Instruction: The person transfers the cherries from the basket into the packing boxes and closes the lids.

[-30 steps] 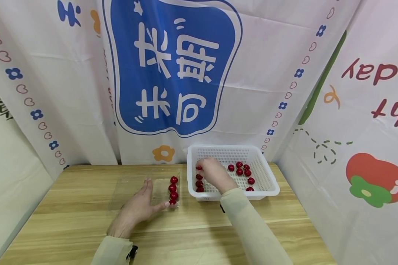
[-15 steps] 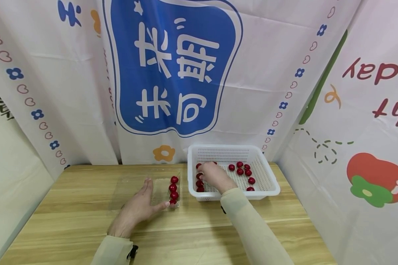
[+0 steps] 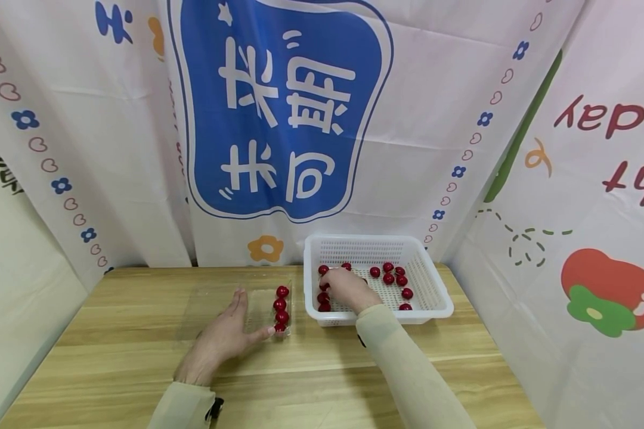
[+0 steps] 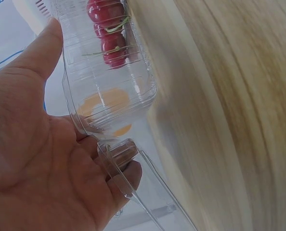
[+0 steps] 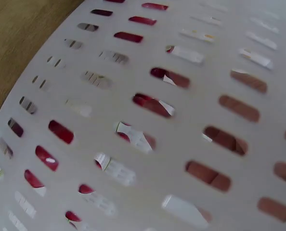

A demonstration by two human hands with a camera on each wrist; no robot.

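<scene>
While four cherries point(image 3: 281, 304) are lying in one row along the right side of the clear box point(image 3: 259, 305), its floor beside them is showing bare, so the work seems to be standing at an early stage. More cherries point(image 3: 389, 278) are waiting in the basket point(image 3: 430, 281), some on the right, some near the left wall. The left hand point(image 3: 222, 335) is resting at the box, thumb and fingers spread well apart, and is steadying it, I think. The right hand point(image 3: 349, 289) is hanging inside the basket, fingers bent over the left cherries; whether it is pinching one, I cannot tell.
</scene>
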